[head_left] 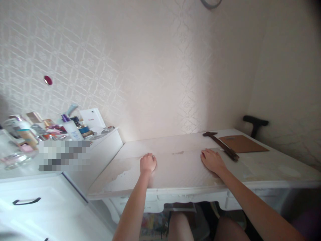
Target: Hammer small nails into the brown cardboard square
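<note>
My left hand rests on the white desk, left of its middle, with its fingers curled in and nothing visible in them. My right hand lies palm down on the same worn top, fingers stretched out, holding nothing. Just beyond that hand is a dark hammer, lying slantwise with its head toward the wall. A brown clipboard or flat board lies right of the hammer, close beside it. Neither hand touches these two things.
On the left a white cabinet bears a crowd of bottles, jars and a white box. Behind the desk's right end a black T-shaped handle sticks up. The wall stands at the back. My knees show below the desk.
</note>
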{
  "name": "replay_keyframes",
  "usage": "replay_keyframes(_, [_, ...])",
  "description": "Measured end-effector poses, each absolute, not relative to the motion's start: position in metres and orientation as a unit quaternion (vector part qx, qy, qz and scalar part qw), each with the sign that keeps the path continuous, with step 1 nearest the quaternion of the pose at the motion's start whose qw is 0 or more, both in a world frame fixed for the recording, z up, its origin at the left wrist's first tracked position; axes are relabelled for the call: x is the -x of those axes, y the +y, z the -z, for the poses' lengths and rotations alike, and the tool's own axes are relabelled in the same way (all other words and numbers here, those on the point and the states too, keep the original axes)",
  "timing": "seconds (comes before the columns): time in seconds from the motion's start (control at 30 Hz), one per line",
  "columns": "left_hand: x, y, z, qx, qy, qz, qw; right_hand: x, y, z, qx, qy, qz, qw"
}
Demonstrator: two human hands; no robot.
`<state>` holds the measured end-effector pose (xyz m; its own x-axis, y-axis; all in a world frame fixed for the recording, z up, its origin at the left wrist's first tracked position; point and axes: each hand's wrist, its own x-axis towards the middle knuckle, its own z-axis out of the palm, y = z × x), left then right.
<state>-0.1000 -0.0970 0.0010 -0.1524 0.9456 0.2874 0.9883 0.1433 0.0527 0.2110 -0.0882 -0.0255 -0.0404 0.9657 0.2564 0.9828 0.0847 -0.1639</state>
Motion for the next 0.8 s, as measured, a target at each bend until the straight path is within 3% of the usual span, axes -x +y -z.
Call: replay_keyframes(0.8, [0.1013, -0.0958, 0.001, 0.647, -0.747, 0.121, 0.094, -0.21, -0.09, 0.025, 0.678, -0.718, 0.028, 0.155])
